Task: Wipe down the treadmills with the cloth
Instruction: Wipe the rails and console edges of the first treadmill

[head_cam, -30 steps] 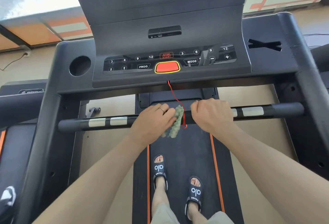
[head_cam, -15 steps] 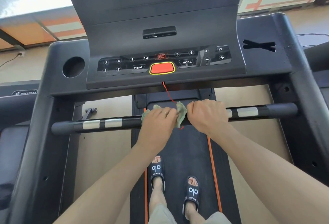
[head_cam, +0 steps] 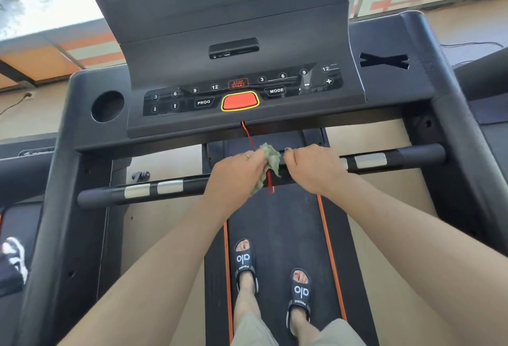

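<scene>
**Ana:** Head view, treadmill (head_cam: 82,131) seen from the belt: where is the cloth (head_cam: 270,159)?

**Ben:** At the middle of the crossbar (head_cam: 176,186), bunched green, draped over the bar. The left hand (head_cam: 235,173) has its fingers curled around it. The right hand (head_cam: 313,168) sits just beside, at 3 o'clock of the cloth, fingers wrapped over the bar itself.

**Ana:** Anything crowding them?

**Ben:** A red safety cord (head_cam: 248,136) drops from under the console (head_cam: 242,98) and hangs against the cloth, its loop below the bar. The console's lower edge lies close at 12 o'clock.

**Ana:** Free bar?

**Ben:** Bare stretches run toward 9 and 3 o'clock, each carrying silver sensor plates (head_cam: 152,188), ending at the uprights. At 6 o'clock, 2 feet in slides (head_cam: 245,260) stand on the belt (head_cam: 286,224) between its orange edge stripes.
</scene>
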{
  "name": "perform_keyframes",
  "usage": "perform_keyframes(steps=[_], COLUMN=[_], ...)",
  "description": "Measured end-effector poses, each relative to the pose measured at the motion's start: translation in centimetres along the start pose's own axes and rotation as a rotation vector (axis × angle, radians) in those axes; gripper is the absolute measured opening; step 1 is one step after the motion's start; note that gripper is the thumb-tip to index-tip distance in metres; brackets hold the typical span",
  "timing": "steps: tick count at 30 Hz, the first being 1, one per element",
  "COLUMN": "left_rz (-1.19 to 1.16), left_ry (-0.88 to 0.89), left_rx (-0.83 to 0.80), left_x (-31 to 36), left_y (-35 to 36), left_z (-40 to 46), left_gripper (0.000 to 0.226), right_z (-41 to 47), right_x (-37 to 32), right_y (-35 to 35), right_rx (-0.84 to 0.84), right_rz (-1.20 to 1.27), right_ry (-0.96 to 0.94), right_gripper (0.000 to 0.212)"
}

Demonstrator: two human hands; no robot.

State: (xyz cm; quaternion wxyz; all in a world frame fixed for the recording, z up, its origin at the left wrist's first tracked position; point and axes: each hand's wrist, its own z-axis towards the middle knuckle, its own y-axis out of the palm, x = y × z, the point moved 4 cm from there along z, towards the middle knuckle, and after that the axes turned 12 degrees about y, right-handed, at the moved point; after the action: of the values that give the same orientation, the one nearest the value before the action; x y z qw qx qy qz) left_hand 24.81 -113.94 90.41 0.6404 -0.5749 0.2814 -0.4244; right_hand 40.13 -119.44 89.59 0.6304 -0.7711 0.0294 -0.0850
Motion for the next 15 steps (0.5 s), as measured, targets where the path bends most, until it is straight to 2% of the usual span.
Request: perform_keyframes(steps=[1,2,3,4,5,7,8,10,11,13,15], left_rz=[-0.138,-0.316,-0.428,-0.416,-0.326,-0.108,-0.028,0.113,0.2,0.282,0.269], left_ry=[-0.153,-0.303,-0.352,-0.267,-0.096,0.218,0.274,0.281,0.287,0.301,0.246], left_rx=[0.012,0.077,0.167,0.219,0.206,0.053,-0.055,-0.227,-0.243,-0.187,-0.216], left_x=[-0.1,0.0,0.3,1.0,2.2,4.7,5.4,5.5,5.4,5.5,6.0], left_y=[-0.6,-1.4,-1.9,-2.5,-2.3,-0.1,1.3,3.4,4.1,4.5,4.0], left_z=[0.5,0.9,1.2,1.8,2.4,2.9,2.9,2.6,2.5,2.7,3.7], left_gripper=[0.013,0.016,0.018,0.019,0.021,0.027,0.036,0.055,0.058,0.054,0.046], right_z=[-0.3,-0.5,-0.5,-0.6,-0.9,-1.4,-1.5,-1.4,-1.1,-0.8,-0.9], right_x=[0.3,1.1,2.3,3.7,5.0,6.5,7.0,7.0,7.1,6.8,6.8], right_y=[-0.5,-1.0,-1.1,-0.8,-0.1,1.1,1.6,1.9,2.0,2.0,2.3], right_rx=[0.029,0.059,0.151,0.248,0.243,0.188,0.098,-0.014,-0.031,0.032,0.04], right_rz=[0.023,0.056,0.091,0.107,0.094,-0.007,-0.066,-0.043,0.0,-0.039,0.018], right_ry=[0.016,0.068,0.131,0.163,0.196,0.191,0.205,0.243,0.259,0.204,0.235], right_gripper=[0.023,0.024,0.028,0.032,0.031,0.008,0.016,0.026,0.035,0.037,0.043])
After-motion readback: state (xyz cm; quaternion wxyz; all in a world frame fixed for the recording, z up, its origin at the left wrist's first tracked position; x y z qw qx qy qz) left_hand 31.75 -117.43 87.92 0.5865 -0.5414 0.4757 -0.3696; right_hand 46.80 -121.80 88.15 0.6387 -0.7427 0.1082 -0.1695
